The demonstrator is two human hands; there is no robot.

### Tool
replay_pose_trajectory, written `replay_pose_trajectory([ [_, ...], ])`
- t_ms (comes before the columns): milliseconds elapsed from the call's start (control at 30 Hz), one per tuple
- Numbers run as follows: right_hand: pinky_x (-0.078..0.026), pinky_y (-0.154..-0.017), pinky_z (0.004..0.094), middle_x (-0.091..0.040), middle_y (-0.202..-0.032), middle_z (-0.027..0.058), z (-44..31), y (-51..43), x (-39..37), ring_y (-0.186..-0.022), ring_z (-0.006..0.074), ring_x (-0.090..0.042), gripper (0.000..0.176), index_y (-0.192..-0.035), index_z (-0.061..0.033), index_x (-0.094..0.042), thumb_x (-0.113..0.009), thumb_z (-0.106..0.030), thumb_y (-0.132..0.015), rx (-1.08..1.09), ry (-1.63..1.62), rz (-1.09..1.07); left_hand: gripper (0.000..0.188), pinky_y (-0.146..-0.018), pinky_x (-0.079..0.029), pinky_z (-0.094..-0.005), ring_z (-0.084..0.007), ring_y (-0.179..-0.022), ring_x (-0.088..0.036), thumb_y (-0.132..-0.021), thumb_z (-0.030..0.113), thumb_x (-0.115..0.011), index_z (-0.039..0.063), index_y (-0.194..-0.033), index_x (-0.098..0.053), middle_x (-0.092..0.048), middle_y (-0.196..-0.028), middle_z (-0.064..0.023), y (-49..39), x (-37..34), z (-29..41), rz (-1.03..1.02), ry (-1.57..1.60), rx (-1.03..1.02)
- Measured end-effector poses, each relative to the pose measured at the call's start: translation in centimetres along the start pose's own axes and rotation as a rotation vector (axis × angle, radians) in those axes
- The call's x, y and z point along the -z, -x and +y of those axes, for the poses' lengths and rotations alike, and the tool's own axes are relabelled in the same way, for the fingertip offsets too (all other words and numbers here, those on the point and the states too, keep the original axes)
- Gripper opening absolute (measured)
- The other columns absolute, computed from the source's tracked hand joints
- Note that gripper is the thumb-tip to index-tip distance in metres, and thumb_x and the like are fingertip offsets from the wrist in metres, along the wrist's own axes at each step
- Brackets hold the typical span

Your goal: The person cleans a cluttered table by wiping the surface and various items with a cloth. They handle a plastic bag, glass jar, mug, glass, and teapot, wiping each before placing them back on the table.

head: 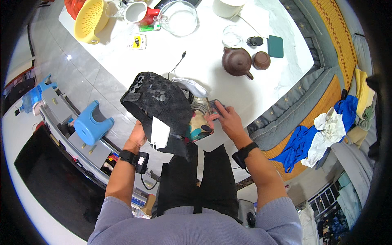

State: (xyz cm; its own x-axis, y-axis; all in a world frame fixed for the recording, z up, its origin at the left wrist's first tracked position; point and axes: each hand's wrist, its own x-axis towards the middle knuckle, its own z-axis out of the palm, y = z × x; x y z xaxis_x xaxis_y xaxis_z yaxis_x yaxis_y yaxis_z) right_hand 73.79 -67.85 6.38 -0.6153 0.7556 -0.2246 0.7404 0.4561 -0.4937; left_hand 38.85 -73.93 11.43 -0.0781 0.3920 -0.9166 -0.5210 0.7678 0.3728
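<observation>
My left hand (139, 134) grips the lower left edge of a black lace-patterned cap (162, 101); its fingers are mostly hidden behind the fabric. A white tag-like piece (160, 132) hangs at the cap's front. Beside the cap, at the table's near edge, stands a clear-sided container (202, 125) with a colourful patterned cloth item and a coiled grey band inside. My right hand (229, 118) is at the container's right side, index finger extended over a small dark flat object (218, 104). Whether it grips anything is unclear. Folded white fabric (193, 86) lies behind the container.
On the white table (202, 58) are a brown teapot (237, 61), a brown cup (261, 60), a glass bowl (178, 18), a red mug (141, 13), a yellow colander (90, 21) and a cable (176, 65). A blue stool (93, 124) stands left; a grey sofa (275, 116) borders the right.
</observation>
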Motion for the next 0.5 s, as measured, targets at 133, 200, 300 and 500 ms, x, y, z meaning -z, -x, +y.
replay_pose_trajectory([
  [133,-0.052,-0.073,0.0314,-0.047,-0.135,-0.0044,-0.7,-5.1,0.5,-0.086,0.0240,-0.050,0.044,-0.116,-0.0126,-0.062,-0.058,-0.009,-0.072,0.045,-0.005,0.021,0.034,-0.075,-0.055,-0.0294,-0.0170,-0.089,-0.065,-0.087,0.004,-0.060,0.000,-0.120,-0.055,-0.064,-0.107,-0.0067,-0.5,1.5,1.0,0.022,-0.034,0.007],
  [200,-0.053,-0.071,0.0322,-0.046,-0.136,-0.0043,-1.0,-7.7,0.8,-0.088,0.0249,-0.050,0.043,-0.117,-0.0120,-0.061,-0.057,-0.008,-0.074,0.038,0.003,0.043,0.034,-0.075,-0.055,-0.0292,-0.0160,-0.088,-0.065,-0.087,0.006,-0.061,0.001,-0.120,-0.055,-0.064,-0.107,-0.0066,-1.0,2.4,1.4,0.003,-0.048,-0.008],
  [300,-0.054,-0.070,0.0329,-0.046,-0.136,-0.0031,-1.2,-12.4,1.0,-0.089,0.0267,-0.051,0.043,-0.118,-0.0122,-0.059,-0.055,-0.006,-0.076,0.003,0.041,0.059,0.032,-0.074,-0.055,-0.0287,-0.0154,-0.088,-0.065,-0.087,0.006,-0.060,0.000,-0.119,-0.056,-0.064,-0.106,-0.0066,-1.6,3.2,2.0,-0.029,-0.085,-0.015],
  [500,-0.055,-0.069,0.0342,-0.043,-0.138,-0.0014,-0.4,-20.4,1.8,-0.089,0.0307,-0.051,0.044,-0.121,-0.0115,-0.056,-0.054,-0.003,-0.078,-0.038,0.131,0.242,0.031,-0.073,-0.055,-0.0283,-0.0153,-0.086,-0.065,-0.087,0.007,-0.061,-0.001,-0.117,-0.057,-0.065,-0.105,-0.0063,-1.6,2.6,2.8,-0.010,-0.104,-0.001],
])
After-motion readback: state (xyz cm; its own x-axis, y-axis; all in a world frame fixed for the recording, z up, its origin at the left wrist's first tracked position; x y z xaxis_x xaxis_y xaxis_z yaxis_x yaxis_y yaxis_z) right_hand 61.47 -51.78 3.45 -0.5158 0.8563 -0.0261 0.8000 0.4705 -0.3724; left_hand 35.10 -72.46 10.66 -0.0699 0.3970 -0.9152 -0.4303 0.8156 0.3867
